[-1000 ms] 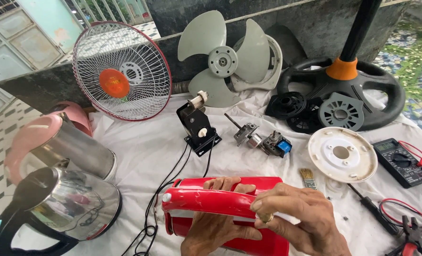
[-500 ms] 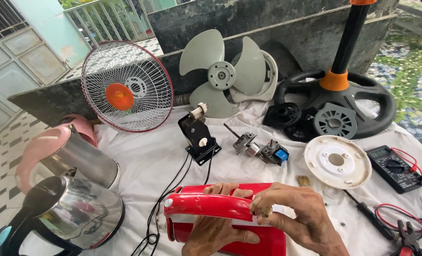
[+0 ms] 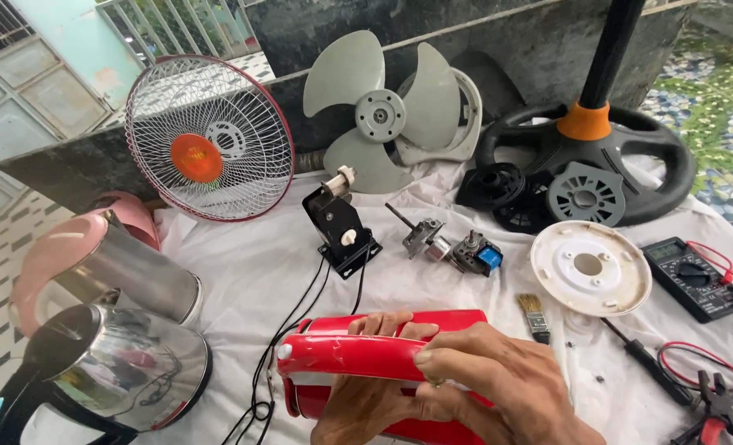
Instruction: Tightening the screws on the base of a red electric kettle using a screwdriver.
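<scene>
A red plastic housing (image 3: 341, 353) with a handle bar lies at the near edge of the white cloth (image 3: 243, 272). My left hand (image 3: 366, 404) grips it from below, fingers curled over the far rim. Over the handle's right end rests my right hand (image 3: 498, 387), thumb pressed on the bar. Black wires (image 3: 288, 330) run from the housing up to a small black motor bracket (image 3: 339, 227).
Two steel kettles (image 3: 115, 363) stand at left. A wire fan grille (image 3: 210, 136), grey fan blade (image 3: 383, 115) and black fan base with pole (image 3: 589, 156) line the back. A white round cover (image 3: 590, 268), brush (image 3: 535, 317), multimeter (image 3: 692, 276), screwdriver (image 3: 646, 363) and pliers (image 3: 716, 412) lie right.
The camera has shifted slightly; my hands stay on the red housing, the right hand sliding a little along the handle. Nothing else on the cloth has moved.
</scene>
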